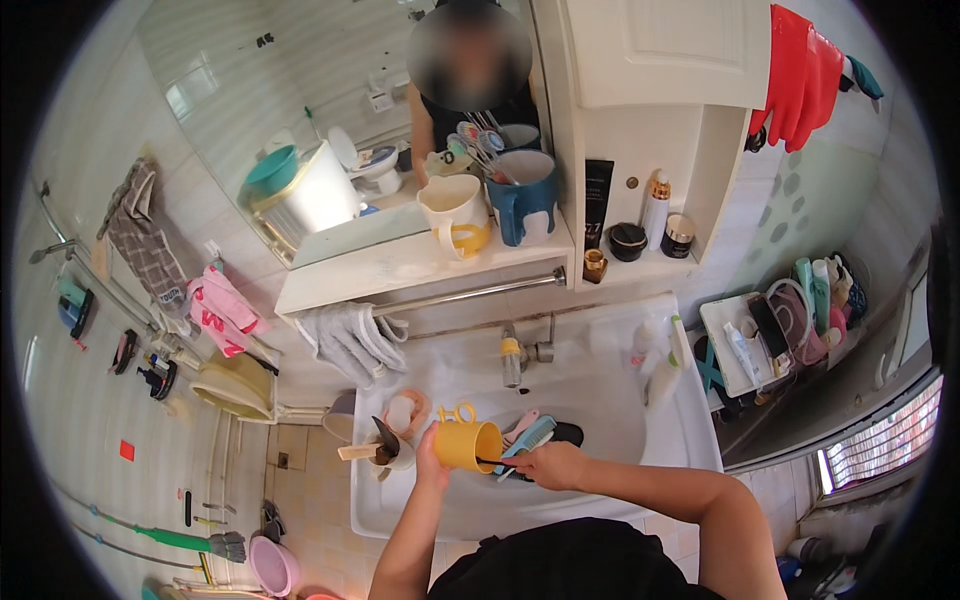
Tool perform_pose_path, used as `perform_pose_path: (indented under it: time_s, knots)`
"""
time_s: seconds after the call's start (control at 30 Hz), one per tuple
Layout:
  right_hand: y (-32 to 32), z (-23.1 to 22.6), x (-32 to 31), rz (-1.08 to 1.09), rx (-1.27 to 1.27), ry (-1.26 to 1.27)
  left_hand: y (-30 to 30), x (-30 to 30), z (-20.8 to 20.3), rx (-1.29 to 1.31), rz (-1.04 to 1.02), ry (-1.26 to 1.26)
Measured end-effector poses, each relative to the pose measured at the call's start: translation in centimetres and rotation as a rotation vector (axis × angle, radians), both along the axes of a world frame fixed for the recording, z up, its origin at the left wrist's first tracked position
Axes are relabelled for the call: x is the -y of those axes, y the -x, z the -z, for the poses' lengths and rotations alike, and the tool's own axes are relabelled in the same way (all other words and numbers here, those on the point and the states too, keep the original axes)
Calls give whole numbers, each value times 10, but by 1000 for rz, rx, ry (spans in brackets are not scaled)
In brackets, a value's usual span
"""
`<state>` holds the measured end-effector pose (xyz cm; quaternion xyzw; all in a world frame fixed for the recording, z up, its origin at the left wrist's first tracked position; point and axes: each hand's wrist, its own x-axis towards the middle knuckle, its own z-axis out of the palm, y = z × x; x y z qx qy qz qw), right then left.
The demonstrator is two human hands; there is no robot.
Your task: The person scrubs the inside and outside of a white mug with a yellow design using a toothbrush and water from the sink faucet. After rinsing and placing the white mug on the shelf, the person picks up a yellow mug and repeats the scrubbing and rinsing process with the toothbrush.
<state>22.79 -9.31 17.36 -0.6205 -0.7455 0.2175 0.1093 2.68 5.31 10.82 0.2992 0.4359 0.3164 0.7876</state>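
My left hand (429, 460) is closed around a yellow mug (462, 446), tilted so that its mouth faces right, over the left part of the white sink (620, 440). My right hand (552, 466) is closed on a thin dark handle (508, 463) that reaches into the mug's mouth; its other end is hidden inside. Behind my right hand, in the basin, lie a light blue comb or brush (534, 436), a pink one (522, 424) and a black item (569, 434). To the left of the mug, a cup (401, 457) with a wooden-handled brush (358, 452) stands on the sink's edge.
A faucet (512, 365) rises at the back of the basin. Bottles (663, 380) stand at its right corner. Above, a shelf carries a white-and-yellow mug (456, 212) and a blue mug (523, 205) of toothbrushes. A grey towel (352, 335) hangs from the rail.
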Motion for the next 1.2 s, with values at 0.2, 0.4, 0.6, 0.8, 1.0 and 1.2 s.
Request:
perform_pose_path:
  time_s: [0.2,0.4,0.6,0.8,1.0,1.2]
  knots:
    - [-20,-5,-13,125,133,-269,-7,2,-28,-27,-45,27]
    - [-12,3,1,26,-16,-59,-4,-1,-13,27,-102,-81]
    - [-10,-18,3,89,74,-6,5,-11,-9,-43,-155,-101]
    - [-20,17,5,151,-53,-97,0,-5,-10,-9,-172,-133]
    - [-7,14,16,132,-229,-76,5,-22,-2,-16,-165,-132]
    - [-29,18,-2,155,74,-300,3,-13,-22,-8,-60,16]
